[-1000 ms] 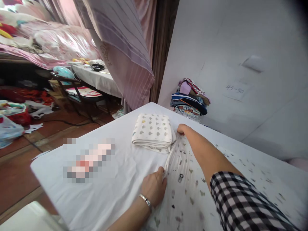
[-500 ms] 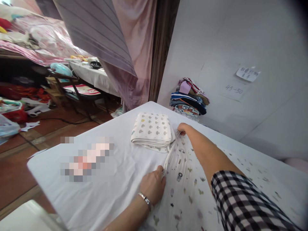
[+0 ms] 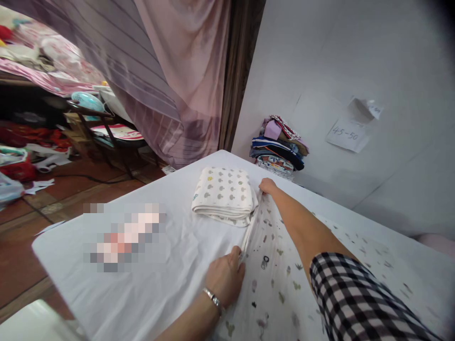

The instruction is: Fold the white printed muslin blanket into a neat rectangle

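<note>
A thin white cloth (image 3: pixel 273 279) printed with cacti and flamingos lies spread over the right part of the table. My left hand (image 3: pixel 225 274), with a silver bracelet at the wrist, pinches its left edge near the middle. Farther off, my right hand (image 3: pixel 267 185) grips the same edge at the far corner. Between the two hands the edge runs taut in a straight line. Just left of my right hand sits a folded white cloth (image 3: pixel 225 192) with grey tree-like prints, its layers stacked flat and touching or nearly touching the held edge.
The white-covered table (image 3: pixel 142 284) has a blurred-out patch (image 3: pixel 128 237) on its left. Folded clothes (image 3: pixel 277 142) are piled by the wall beyond the far edge. A curtain (image 3: pixel 192 85) hangs behind, stirring. A chair (image 3: pixel 113 132) and a pale stool (image 3: pixel 35 322) stand left.
The held edge has become straighter and tauter, and my right hand has shifted slightly left and away. The curtain has swung left, and the upper paper on the wall has curled up.
</note>
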Motion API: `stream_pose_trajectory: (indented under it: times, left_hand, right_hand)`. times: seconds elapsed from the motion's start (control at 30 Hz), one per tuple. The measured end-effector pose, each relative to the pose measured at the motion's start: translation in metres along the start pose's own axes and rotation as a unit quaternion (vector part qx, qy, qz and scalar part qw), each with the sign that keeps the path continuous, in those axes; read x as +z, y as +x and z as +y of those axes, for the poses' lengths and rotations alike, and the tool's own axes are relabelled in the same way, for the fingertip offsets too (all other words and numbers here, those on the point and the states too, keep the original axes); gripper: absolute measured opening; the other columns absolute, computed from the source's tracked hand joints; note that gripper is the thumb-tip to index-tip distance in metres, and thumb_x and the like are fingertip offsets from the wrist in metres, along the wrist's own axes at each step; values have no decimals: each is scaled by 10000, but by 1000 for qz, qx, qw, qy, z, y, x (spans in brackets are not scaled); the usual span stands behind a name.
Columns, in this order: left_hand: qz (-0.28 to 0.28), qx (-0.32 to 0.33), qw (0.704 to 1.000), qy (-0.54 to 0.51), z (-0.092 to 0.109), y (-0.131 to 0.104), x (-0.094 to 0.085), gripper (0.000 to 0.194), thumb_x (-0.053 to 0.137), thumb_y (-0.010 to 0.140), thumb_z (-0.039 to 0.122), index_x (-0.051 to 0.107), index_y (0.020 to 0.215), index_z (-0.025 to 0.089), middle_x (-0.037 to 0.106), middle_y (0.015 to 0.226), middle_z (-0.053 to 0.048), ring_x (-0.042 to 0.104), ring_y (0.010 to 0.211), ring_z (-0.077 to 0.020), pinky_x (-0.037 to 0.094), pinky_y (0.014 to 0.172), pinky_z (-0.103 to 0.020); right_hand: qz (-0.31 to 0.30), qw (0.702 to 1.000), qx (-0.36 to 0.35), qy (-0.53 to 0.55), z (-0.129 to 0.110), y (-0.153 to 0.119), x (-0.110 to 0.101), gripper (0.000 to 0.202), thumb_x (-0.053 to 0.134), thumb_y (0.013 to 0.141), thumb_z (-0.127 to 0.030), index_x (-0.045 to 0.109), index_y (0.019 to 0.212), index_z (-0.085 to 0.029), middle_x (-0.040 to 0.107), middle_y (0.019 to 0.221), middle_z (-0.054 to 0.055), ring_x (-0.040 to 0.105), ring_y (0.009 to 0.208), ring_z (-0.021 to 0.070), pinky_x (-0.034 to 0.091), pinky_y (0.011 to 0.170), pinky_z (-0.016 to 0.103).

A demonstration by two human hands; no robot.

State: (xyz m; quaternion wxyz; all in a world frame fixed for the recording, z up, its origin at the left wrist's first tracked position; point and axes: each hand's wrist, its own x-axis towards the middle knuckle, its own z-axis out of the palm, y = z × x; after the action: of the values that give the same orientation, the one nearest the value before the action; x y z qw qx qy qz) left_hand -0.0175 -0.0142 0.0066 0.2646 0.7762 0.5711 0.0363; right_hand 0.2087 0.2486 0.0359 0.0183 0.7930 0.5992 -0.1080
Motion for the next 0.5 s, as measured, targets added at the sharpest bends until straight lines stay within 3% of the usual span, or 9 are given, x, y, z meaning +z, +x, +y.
stream_pose_trajectory:
  times: [0.13,0.3,0.4,0.5]
  left_hand:
    - [22,3,999,-30,-1,0,4,275,360,856,332,459,1097,245,668,806,-50,630,799,-217,390,672,-292]
    - [31,3,997,-73,-2,0,5,358,396,845,393,425,1168,243,662,808,-38,627,784,-207,384,649,-272]
    - [36,-6,995,-93,-4,2,4,445,360,854,487,403,1211,225,670,836,-46,627,773,-210,387,624,-274]
    - [43,-9,994,-101,-4,4,4,455,260,892,483,413,1217,205,680,863,-60,630,802,-205,397,658,-279]
  right_hand:
    - [11,999,0,31,-2,-1,5,235,527,740,-135,664,926,-95,676,846,148,625,894,221,451,713,237]
    - [-26,995,9,92,1,-1,13,172,538,760,-143,665,861,-86,669,724,125,646,699,193,461,615,225]
    - [-36,988,5,147,6,-6,16,223,484,839,-232,630,967,-124,669,709,69,624,576,132,458,550,193]
    - [-16,982,-2,189,14,-15,18,296,419,892,-316,565,1087,-148,673,772,56,611,564,99,456,536,170]
